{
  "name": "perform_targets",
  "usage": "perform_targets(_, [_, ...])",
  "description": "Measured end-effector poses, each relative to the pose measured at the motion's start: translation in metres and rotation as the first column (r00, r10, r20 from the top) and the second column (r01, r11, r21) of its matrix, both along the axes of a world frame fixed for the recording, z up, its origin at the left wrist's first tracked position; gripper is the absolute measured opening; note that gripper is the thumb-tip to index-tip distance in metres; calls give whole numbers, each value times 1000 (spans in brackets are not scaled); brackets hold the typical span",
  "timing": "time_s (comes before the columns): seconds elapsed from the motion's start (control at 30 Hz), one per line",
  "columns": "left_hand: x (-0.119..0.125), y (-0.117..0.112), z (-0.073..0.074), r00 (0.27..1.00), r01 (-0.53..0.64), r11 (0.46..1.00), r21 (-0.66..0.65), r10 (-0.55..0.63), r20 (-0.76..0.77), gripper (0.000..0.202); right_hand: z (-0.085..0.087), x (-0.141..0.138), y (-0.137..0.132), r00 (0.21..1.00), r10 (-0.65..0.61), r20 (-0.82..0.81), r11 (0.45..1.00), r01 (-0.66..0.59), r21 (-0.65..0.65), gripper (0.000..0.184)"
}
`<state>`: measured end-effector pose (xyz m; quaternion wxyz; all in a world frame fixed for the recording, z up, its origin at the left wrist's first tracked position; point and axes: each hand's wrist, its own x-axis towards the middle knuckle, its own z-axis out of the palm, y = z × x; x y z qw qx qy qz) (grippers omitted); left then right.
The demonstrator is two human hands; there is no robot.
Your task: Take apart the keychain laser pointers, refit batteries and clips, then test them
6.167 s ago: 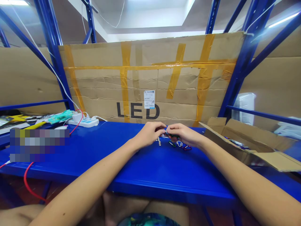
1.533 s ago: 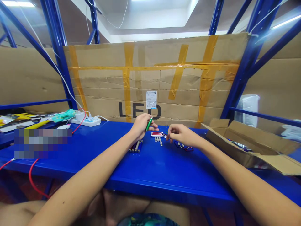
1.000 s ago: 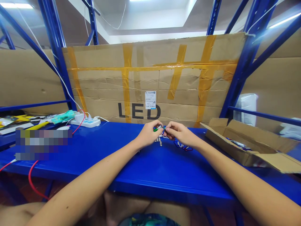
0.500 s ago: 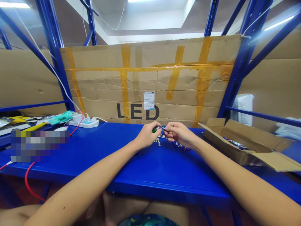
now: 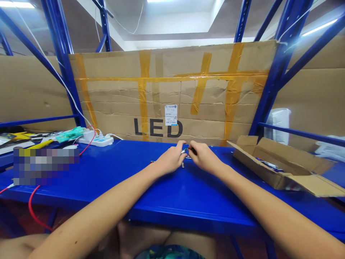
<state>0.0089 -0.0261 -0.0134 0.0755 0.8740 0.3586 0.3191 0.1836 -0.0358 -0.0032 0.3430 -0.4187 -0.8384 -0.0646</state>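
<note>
My left hand (image 5: 171, 158) is above the blue table (image 5: 161, 201), near its back. Its thumb and forefinger are curled around a small silver metal piece (image 5: 183, 151), whose kind I cannot make out. Close on the right, my right hand (image 5: 203, 155) is closed, fingertips pinched at a tiny dark item mostly hidden by the fingers. Between and below the hands lie several small shiny silver beads (image 5: 182, 165) and thin metal pieces (image 5: 188, 157). A small red bit (image 5: 152, 162) shows beside my left wrist.
An open cardboard box (image 5: 258, 172) with metal pieces stands at the right. At the left are a power strip (image 5: 101, 141), a red cable (image 5: 31, 201) and piled packets (image 5: 68, 134). A large cardboard panel (image 5: 121, 97) closes off the back between blue rack posts.
The green item in my left hand no longer shows; a silver piece does. My right hand has turned knuckles-up, and the blue and red loops beneath it are out of sight.
</note>
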Motion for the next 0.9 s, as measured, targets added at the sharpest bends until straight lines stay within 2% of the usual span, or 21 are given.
perform_targets(0.3, [0,-3,3,994,-55,998,12,55,-95,40,-3,-4,-4,948,-138,288,990,122,71,14])
perform_targets(0.5, [1,-3,2,978,-143,989,22,145,-151,40,1,-9,-11,927,-156,342,987,135,84,14])
perform_targets(0.63, [-3,5,4,983,-180,983,-19,179,-44,29,5,-6,-8,960,-148,239,988,156,-12,11])
perform_targets(0.7, [-6,11,6,986,-152,987,-54,155,59,21,7,0,-4,981,-142,132,987,151,-61,11])
perform_targets(0.8, [-10,19,8,977,-63,993,-100,82,199,12,6,12,4,997,-55,-49,989,48,-143,14])
perform_targets(0.9, [-11,22,9,967,-21,992,-127,52,248,13,5,20,11,990,6,-142,977,-36,-211,20])
